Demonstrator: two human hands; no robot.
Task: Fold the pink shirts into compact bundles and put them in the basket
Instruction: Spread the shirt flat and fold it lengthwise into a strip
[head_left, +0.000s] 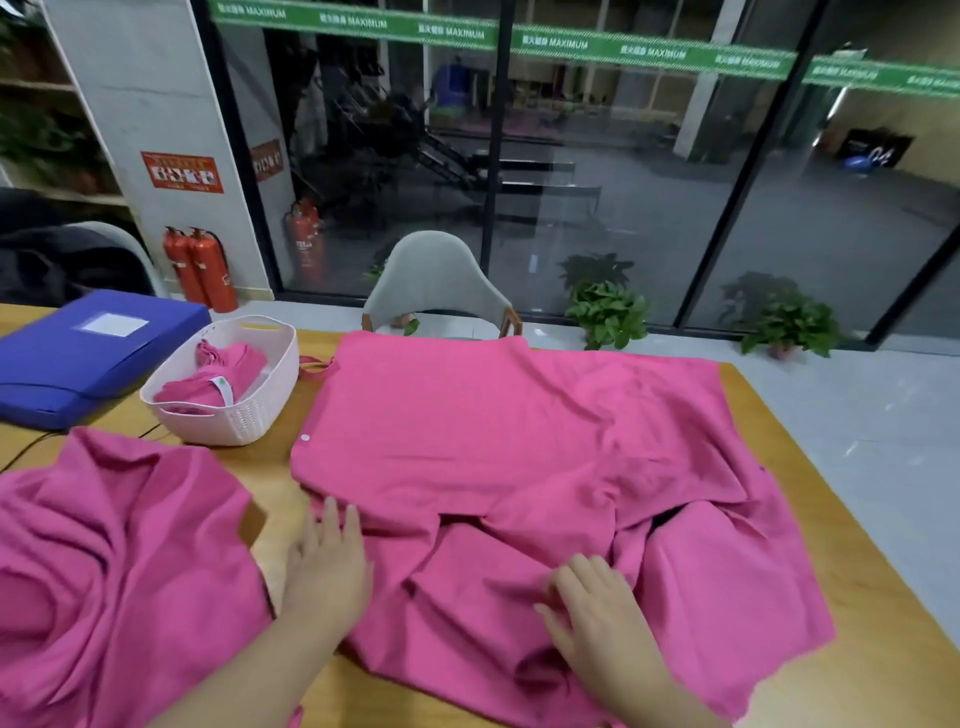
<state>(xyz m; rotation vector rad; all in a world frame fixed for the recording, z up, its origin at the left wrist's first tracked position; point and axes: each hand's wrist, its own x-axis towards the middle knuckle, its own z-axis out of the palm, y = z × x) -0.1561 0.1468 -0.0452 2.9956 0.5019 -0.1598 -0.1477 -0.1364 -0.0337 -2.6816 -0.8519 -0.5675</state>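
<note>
Spreading and smoothing appears to be the step in hand: the pink shirt (498, 457) lies across the middle of the table (810, 691), flat toward the far edge but bunched and creased along the near edge. A second pink shirt (114, 561) lies crumpled at the near left corner, well apart from the work and not yet started. The basket (228, 415) stands near the far left, just beside the spread shirt's left hem, with at least one folded bundle (218, 379) inside.

The left hand (327, 566) lies open and flat, fingers on the spread shirt's left edge, gripping nothing. The right hand (597, 618) presses open-palmed on the wrinkled near portion, likewise holding nothing.

Judgement: the next move calls for flattening the bunched near cloth before any fold, else the bundle will not come out compact.
</note>
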